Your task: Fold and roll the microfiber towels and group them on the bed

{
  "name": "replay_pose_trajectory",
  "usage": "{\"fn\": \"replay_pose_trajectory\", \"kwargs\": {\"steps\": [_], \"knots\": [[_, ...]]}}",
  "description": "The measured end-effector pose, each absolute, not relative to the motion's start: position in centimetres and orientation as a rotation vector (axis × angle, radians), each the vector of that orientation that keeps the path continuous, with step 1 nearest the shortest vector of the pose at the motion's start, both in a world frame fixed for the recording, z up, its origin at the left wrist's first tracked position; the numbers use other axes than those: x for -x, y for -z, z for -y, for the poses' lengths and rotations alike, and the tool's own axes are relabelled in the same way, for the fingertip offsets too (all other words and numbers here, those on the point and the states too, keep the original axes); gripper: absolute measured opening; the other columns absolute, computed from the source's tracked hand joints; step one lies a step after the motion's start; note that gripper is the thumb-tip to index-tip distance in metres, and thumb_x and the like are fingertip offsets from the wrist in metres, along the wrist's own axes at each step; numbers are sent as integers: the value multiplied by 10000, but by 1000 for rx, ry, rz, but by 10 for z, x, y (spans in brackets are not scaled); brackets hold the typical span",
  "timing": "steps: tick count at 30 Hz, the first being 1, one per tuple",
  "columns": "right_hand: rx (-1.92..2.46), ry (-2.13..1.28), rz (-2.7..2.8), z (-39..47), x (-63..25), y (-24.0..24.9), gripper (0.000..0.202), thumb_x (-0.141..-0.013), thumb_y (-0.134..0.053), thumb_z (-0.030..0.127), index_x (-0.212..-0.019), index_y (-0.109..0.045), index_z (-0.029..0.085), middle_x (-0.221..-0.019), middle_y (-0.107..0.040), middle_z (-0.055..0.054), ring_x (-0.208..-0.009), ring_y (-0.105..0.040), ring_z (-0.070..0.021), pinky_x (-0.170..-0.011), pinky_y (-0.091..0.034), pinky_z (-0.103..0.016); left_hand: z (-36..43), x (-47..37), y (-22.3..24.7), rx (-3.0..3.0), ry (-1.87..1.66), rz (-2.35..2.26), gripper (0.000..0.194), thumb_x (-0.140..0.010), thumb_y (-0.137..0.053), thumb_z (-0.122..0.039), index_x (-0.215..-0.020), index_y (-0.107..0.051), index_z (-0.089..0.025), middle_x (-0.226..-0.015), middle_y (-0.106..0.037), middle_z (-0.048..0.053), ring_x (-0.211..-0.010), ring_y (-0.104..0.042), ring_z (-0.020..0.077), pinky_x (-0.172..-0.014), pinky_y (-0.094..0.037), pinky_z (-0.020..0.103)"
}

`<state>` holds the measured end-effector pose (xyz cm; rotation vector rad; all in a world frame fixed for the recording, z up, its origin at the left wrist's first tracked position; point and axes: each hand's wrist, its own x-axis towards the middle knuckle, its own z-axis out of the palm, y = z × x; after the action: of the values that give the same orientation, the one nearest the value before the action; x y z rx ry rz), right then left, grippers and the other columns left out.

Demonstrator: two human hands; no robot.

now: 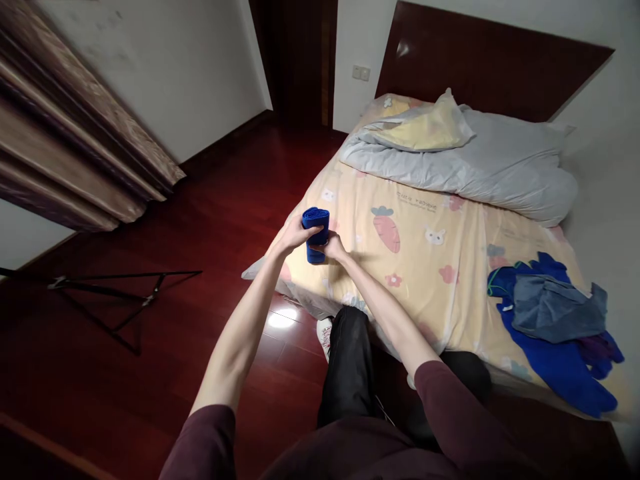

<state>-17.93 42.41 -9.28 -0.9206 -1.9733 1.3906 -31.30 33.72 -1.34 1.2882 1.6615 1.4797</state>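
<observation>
A rolled blue cloth [316, 219] is held upright between both hands over the left edge of the bed [420, 267]. Its coiled end faces up. My left hand [296, 235] grips the roll from the left side, near the top, with the thumb across its front. From the right, my right hand [332, 245] holds it lower down, fingers wrapped on the roll.
Blue and grey-blue clothes [555, 310] lie heaped on the bed's right side. A grey quilt [450, 167] and a yellow pillow [425, 130] are near the headboard [480, 60]. A black tripod [150, 297] stands on the floor at left, below curtains [75, 127].
</observation>
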Motion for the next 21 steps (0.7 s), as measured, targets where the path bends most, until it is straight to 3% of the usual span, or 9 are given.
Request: {"fn": "replay_pose_trajectory", "kwargs": {"steps": [5, 11, 21], "knots": [[978, -1433, 1958, -420, 183, 109, 403, -580, -954, 266, -903, -735, 164, -879, -773, -34, -838, -722, -220, -745, -607, -321, -335, 316, 30, -1286, -1408, -1599, 414, -682, -874, -361, -1015, -745, -149, -984, -757, 72, -965, -716, 275, -955, -596, 439], [966, -1457, 1943, -423, 186, 114, 437, -585, -957, 328, -925, -733, 170, -863, -773, -24, -812, -723, -209, -742, -606, -324, -338, 315, 28, -1287, -1413, -1642, 432, -642, -884, -317, -1014, -745, -148, -990, -759, 70, -973, -715, 282, -966, -592, 443], [991, -1447, 1980, -424, 185, 117, 441, -634, -952, 292, -985, -723, 155, -918, -766, -34, -841, -715, -203, -783, -601, -326, -340, 315, 28, -1313, -1347, -1655, 457, -667, -875, -369, -1021, -738, -115, -996, -765, 89, -986, -723, 297, -984, -590, 459]]}}
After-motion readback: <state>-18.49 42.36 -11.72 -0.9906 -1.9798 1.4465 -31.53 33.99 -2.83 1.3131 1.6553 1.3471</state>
